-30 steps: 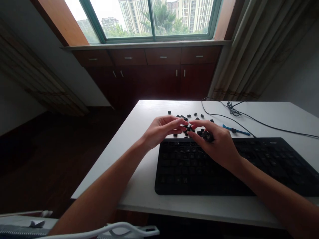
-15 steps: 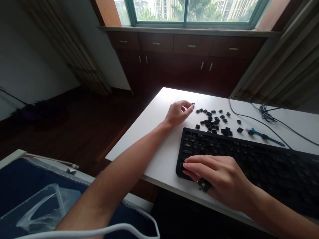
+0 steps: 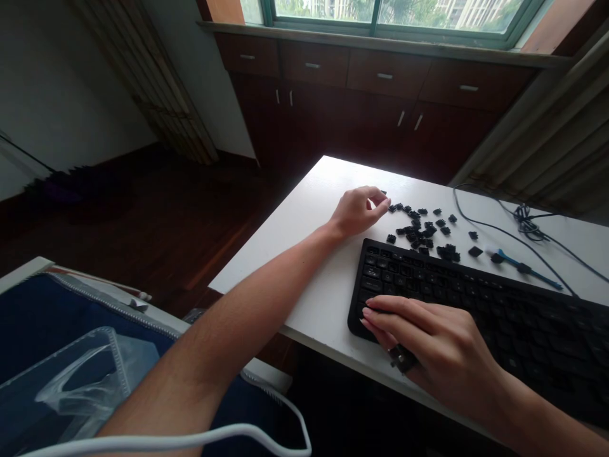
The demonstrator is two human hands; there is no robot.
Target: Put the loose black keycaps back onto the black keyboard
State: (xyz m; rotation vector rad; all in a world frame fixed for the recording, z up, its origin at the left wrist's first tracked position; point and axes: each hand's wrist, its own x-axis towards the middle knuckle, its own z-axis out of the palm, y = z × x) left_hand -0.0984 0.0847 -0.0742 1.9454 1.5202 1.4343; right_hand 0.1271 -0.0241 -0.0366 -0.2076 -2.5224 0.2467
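My left hand (image 3: 359,211) is over the white table beyond the keyboard, thumb and index fingertips pinched together. Their tips are right beside the nearest of several loose black keycaps (image 3: 416,233); what lies between them, if anything, is hidden. One more keycap (image 3: 383,192) shows just behind the index finger. My right hand (image 3: 432,336) lies over the near left corner of the black keyboard (image 3: 399,270), fingertips on its lower left keys. Under its curled fingers it holds a small dark tool with a metallic part (image 3: 402,358), mostly covered by the hand.
A blue tool (image 3: 530,271) with dark parts lies behind the keyboard. A black cable (image 3: 526,222) runs across the white table (image 3: 285,254). At lower left is a blue-lined container (image 3: 28,317) with a clear plastic bag (image 3: 85,374). A white bar (image 3: 214,438) crosses the bottom.
The view has tilted down and turned slightly left. My left hand has shifted a little right, closer to the nearest keycap in the pile. My right hand stays on the keyboard corner.
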